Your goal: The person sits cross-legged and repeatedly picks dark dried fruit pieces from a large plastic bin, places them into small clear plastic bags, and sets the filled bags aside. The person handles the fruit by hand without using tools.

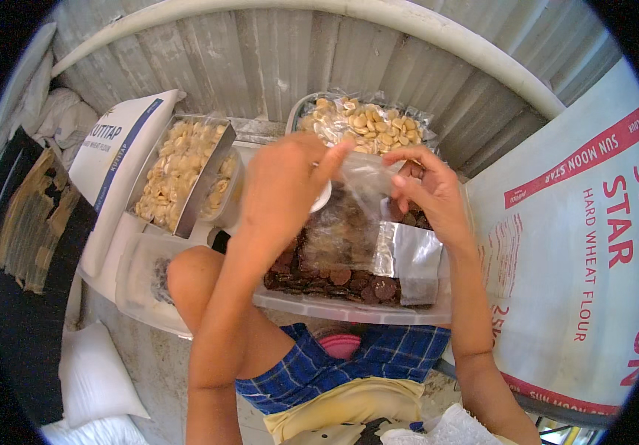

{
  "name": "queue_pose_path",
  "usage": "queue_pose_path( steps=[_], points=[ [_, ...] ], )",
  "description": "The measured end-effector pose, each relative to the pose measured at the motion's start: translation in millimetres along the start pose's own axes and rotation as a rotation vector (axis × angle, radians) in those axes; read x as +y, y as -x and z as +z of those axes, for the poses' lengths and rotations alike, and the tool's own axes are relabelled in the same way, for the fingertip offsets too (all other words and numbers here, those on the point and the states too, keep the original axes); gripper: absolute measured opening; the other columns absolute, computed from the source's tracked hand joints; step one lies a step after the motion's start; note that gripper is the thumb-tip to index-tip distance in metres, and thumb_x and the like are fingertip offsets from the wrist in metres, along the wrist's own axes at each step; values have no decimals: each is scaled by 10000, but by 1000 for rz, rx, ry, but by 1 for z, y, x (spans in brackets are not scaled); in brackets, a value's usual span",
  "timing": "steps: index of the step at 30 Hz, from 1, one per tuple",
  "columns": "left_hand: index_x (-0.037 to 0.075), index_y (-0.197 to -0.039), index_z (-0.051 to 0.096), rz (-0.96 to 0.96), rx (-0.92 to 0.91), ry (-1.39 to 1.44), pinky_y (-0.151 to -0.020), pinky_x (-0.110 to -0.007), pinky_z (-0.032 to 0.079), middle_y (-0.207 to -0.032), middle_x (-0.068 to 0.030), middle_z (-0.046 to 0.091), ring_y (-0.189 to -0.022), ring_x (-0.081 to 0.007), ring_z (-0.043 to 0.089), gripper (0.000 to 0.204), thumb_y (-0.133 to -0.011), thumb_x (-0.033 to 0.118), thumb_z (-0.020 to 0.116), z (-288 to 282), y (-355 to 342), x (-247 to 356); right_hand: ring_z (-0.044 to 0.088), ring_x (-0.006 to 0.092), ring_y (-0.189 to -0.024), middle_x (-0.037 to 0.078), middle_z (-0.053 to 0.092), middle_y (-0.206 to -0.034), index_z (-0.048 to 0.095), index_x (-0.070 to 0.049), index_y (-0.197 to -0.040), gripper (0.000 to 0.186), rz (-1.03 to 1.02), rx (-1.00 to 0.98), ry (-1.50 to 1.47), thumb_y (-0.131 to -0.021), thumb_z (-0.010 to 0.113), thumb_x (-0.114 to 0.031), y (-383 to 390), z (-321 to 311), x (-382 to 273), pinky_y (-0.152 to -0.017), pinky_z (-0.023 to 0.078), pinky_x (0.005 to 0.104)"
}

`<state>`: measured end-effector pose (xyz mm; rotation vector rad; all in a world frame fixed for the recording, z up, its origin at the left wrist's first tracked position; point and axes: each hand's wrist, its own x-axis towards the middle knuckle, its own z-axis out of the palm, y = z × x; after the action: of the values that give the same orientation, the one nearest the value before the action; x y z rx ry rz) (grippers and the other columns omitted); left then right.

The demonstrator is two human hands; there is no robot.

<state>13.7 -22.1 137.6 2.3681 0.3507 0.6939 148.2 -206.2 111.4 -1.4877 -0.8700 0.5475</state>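
Both hands are raised over a plastic bin (pixel 349 308) holding many dark brown round discs (pixel 379 288). Between them hangs a clear plastic bag (pixel 368 178). My right hand (pixel 432 189) pinches the bag's upper edge with thumb and fingertips. My left hand (pixel 284 185) is closed at its other side, its fingers partly hidden behind the back of the hand. Beside the left hand, a white round rim (pixel 323 198) shows; most of that thing is covered. Silver packets (pixel 408 256) lie on the discs, under my right wrist.
Behind the bin stands a container of bagged pale flat round pieces (pixel 371 126). To the left is a box of similar pieces (pixel 175 174) and a translucent lidlike tray (pixel 138 278). A large flour sack (pixel 549 245) stands at the right, another (pixel 115 159) at the left.
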Motion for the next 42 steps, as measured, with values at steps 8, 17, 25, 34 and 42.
queue_pose_path(
  steps=[8, 17, 25, 34, 42],
  points=[
    [9, -912, 734, -76, 321, 169, -610, -291, 460, -835, -99, 687, -658, -180, 587, 164, -883, 164, 688, -36, -9, -29, 626, 124, -725, 72, 642, -844, 527, -54, -1197, 387, 132, -90, 346, -901, 700, -235, -25, 31, 76, -583, 500, 297],
    [30, -987, 740, -18, 124, 143, -607, -233, 465, -945, -51, 698, -691, -88, 564, 246, -817, -33, 573, -47, -5, -41, 661, 410, -793, 234, 666, -831, 598, -18, -1131, 315, 53, 24, 700, -834, 655, -105, -55, 39, 79, -724, 515, 476],
    [-10, -986, 716, 122, -90, -118, -827, -374, 527, -1021, -169, 709, -876, -337, 679, 252, -803, -9, 543, -38, -16, -53, 662, 402, -750, 235, 667, -779, 673, 1, -983, 200, 308, 310, 1045, -811, 622, -85, 3, -74, 39, -707, 521, 458],
    [-28, -1044, 693, 138, -192, -165, -839, -388, 535, -1067, -200, 695, -862, -329, 695, 290, -802, -17, 533, -31, -29, -79, 661, 432, -876, 242, 677, -877, 661, -25, -1069, 249, 427, 413, 1369, -832, 601, -71, 40, -93, 63, -770, 529, 511],
    [-20, -1092, 693, -61, -194, -132, -723, -334, 539, -993, -184, 707, -726, -211, 668, 323, -815, -22, 527, -44, -36, -85, 655, 352, -958, 175, 636, -1153, 659, -61, -1115, 266, 63, 536, 1285, -863, 663, -146, 26, -47, 15, -802, 524, 445]
  ],
)
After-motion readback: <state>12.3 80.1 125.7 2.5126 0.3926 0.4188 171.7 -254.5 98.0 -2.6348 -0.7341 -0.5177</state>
